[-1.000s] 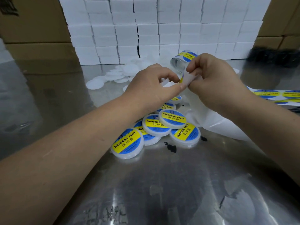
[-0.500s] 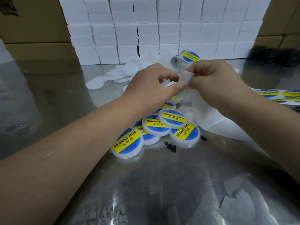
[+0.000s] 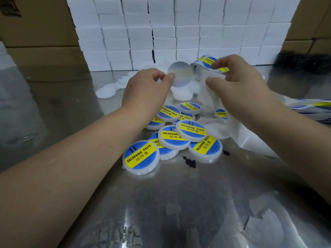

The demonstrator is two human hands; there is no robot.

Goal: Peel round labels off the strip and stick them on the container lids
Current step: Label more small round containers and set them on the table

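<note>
- My left hand point(image 3: 146, 88) closes its grip on a round label point(image 3: 180, 74), thumb and forefinger pinching the label's left edge. The label's grey sticky back faces me.
- The label stands almost upright above the table point(image 3: 179, 203). It looks free of the liner, though its right edge overlaps the roll point(image 3: 206, 60) in view, so I cannot be certain.
- Bare lids point(image 3: 182, 94) lie just below the label and slightly toward me. This is the relation my next move turns on, and I judge it to be a short drop with the label tipped flat, face up.
- Nearer me, labelled lids point(image 3: 191, 130) sit piled and overlapping between my forearms. One more bare lid point(image 3: 215, 128) rests against their right side, closer to my right hand than to my left.
- My right hand point(image 3: 238, 83) is curled in a grip on the strip point(image 3: 250, 140), thumb and fingers pinching the white liner. The liner's tail trails down and away to the right across the table.
- Space is tight behind, where a wall of white boxes point(image 3: 179, 33) closes off the back. The easiest room is toward me, on the steel in front of the pile.
</note>
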